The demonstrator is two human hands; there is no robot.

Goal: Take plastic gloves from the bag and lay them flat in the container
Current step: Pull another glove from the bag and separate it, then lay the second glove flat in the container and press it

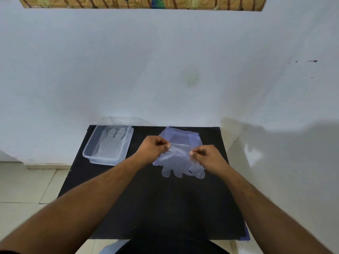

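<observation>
A thin clear plastic glove (178,162) hangs between my hands over the black table, its fingers pointing toward me. My left hand (154,147) pinches its cuff on the left and my right hand (207,156) pinches it on the right. Behind the glove lies the pale plastic bag (183,136), flat on the table's far right part. A clear rectangular container (88,153) sits at the far left of the table. One glove (111,142) lies flat inside it, fingers pointing away from me.
The black table (146,208) stands against a white wall (165,70). Pale floor tiles (27,184) show to the left, below the table's edge. My dark clothing shows at the table's near edge.
</observation>
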